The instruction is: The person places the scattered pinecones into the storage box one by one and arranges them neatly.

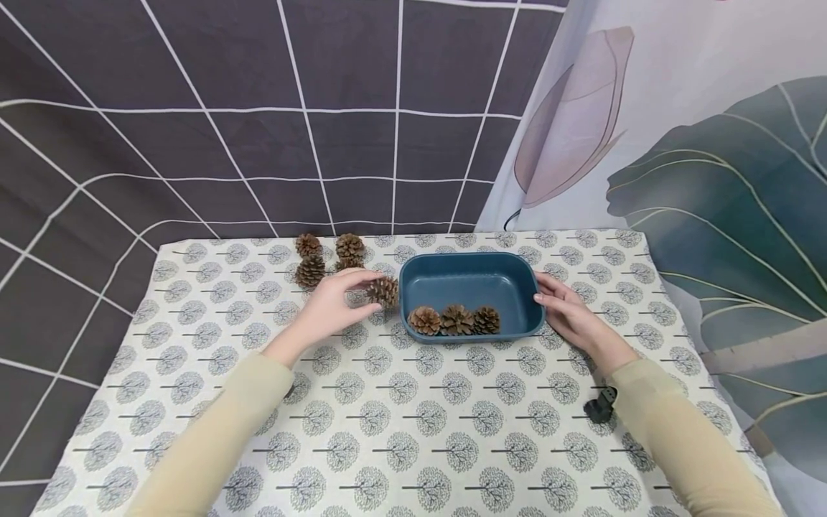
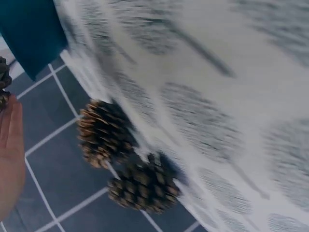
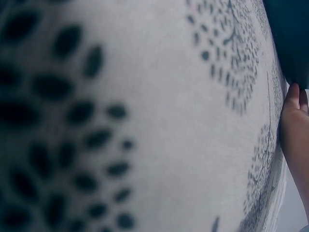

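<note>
My left hand [image 1: 332, 298] holds a brown pine cone [image 1: 383, 291] between thumb and fingers, close beside the left wall of a dark blue rectangular bin [image 1: 472, 263]. In the left wrist view, that hand [image 2: 10, 140] shows only at the left edge, with part of the cone [image 2: 4, 79]. Three pine cones [image 1: 456, 320] lie in a row along the bin's near side. At the bin's right end, my right hand [image 1: 568, 310] grips the wall, thumb at the rim and fingers outside. The right wrist view catches the fingertips [image 3: 294, 92] against the bin [image 3: 292, 38].
Several more pine cones [image 1: 310, 271] sit in two groups left of the bin, toward the table's back edge. A tree-patterned cloth [image 1: 400, 431] covers the table. Behind it hangs a dark curtain [image 1: 349, 143] with white grid lines; a leaf-patterned curtain [image 1: 723, 201] is at the right.
</note>
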